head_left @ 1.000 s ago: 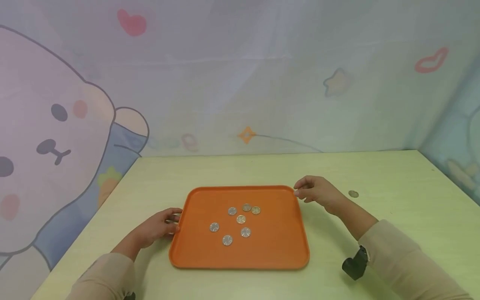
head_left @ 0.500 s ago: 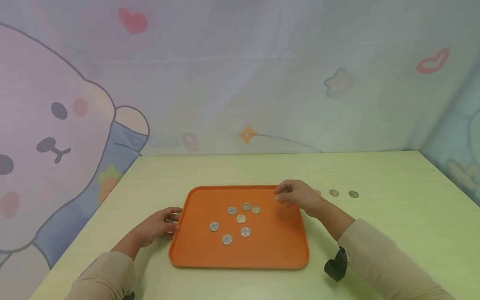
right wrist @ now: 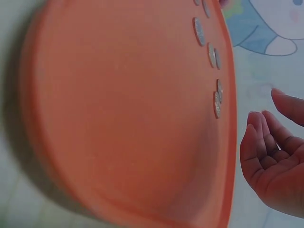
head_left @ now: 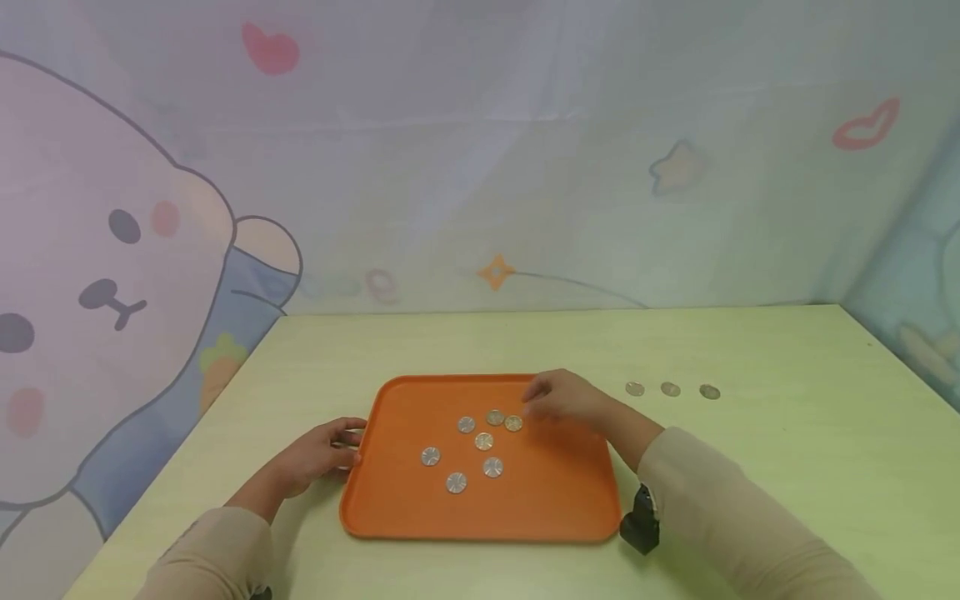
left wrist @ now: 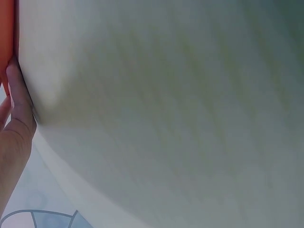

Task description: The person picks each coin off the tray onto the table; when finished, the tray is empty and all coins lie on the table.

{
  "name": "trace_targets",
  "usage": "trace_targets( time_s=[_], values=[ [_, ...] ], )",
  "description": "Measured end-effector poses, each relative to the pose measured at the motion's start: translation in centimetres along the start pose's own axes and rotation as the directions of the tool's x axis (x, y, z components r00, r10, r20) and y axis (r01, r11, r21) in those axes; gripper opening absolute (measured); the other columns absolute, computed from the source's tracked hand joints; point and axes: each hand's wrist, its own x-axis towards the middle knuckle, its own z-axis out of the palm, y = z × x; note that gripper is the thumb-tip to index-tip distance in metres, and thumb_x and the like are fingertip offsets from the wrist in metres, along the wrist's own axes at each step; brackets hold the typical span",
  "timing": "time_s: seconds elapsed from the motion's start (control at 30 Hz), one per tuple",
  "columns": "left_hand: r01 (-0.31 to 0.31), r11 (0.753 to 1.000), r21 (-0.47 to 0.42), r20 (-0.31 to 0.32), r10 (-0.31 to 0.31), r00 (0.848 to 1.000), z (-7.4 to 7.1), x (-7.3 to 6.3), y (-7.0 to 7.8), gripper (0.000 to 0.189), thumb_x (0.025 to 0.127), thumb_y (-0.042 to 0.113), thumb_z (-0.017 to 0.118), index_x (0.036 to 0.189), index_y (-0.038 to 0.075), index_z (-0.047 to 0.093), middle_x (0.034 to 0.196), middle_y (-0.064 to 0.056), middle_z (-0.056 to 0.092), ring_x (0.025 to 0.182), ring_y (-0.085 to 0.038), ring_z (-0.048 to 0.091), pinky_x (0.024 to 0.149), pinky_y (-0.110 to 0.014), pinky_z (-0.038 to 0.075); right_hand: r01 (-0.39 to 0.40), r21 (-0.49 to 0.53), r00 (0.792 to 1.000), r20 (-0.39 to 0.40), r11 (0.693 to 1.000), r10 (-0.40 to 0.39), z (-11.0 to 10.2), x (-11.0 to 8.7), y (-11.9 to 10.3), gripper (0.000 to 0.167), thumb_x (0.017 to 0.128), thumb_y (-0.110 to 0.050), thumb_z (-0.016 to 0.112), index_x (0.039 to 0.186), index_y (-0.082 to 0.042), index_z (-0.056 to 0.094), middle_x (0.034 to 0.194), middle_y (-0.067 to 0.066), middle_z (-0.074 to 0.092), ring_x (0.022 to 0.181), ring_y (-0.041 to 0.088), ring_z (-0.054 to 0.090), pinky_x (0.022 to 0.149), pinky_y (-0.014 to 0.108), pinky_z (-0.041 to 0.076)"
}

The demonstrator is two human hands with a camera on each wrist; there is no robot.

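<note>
The left hand (head_left: 311, 454) reaches in from the low left and touches the left edge of the orange tray (head_left: 555, 500), with its thumb and fingers a bit apart. The right arm slants in from the low right, over the tray's right side. The right hand (head_left: 566, 398) is above the tray, its fingers softly bent and its thumb apart from them, pinching nothing. Seven coins (head_left: 483, 442) lie in the tray, the closest just beside its fingertips. Three more coins (head_left: 671, 389) sit in a row on the worktop (head_left: 787, 467).
</note>
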Motion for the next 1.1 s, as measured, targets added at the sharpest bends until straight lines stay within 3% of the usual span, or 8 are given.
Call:
trace_targets(
  time_s=[0.23,0.47,0.73,1.1],
  values=[
    [-0.009,1.000,-0.003,-0.004,0.009,1.000,0.0,0.1,-0.2,0.051,0.080,-0.003,0.050,0.126,-0.008,0.029,0.113,-0.021,0.041,0.086,-0.022,0.051,0.074,-0.036,0.046,-0.037,-0.061,0.997,0.062,0.997,0.041,0.7,1.2,-0.3,0.025,0.077,-0.007,0.060,0.100,0.003,0.057,0.085,0.005,0.057,0.072,0.018,0.052,0.065,0.031,0.045],
    [-0.013,1.000,-0.002,0.006,0.013,1.000,0.1,0.1,-0.3,0.051,0.080,-0.003,0.050,0.126,-0.008,0.029,0.113,-0.021,0.041,0.086,-0.022,0.051,0.074,-0.037,0.046,-0.043,-0.100,0.992,0.113,0.994,0.054,1.1,2.3,-0.1,0.017,0.075,-0.002,0.059,0.092,0.001,0.059,0.076,0.005,0.055,0.062,0.018,0.046,0.057,0.029,0.042],
    [-0.015,1.000,0.006,0.005,0.015,1.000,0.1,0.2,-0.2,0.050,0.081,-0.003,0.049,0.126,-0.008,0.029,0.114,-0.021,0.041,0.086,-0.022,0.052,0.074,-0.037,0.046,-0.048,-0.289,0.993,0.088,0.956,0.076,1.6,3.1,-0.2,0.011,0.074,-0.005,0.064,0.084,-0.004,0.060,0.074,0.001,0.052,0.063,0.014,0.045,0.056,0.024,0.039],
    [0.005,1.000,0.007,-0.002,-0.005,1.000,0.2,0.3,-0.1,0.050,0.080,-0.004,0.050,0.126,-0.008,0.030,0.112,-0.020,0.042,0.086,-0.022,0.051,0.075,-0.037,0.046,-0.025,-0.377,0.999,0.035,0.926,0.041,2.3,2.9,-0.3,0.008,0.072,-0.004,0.066,0.078,-0.004,0.061,0.071,0.001,0.052,0.062,0.014,0.044,0.055,0.025,0.040]
  ],
)
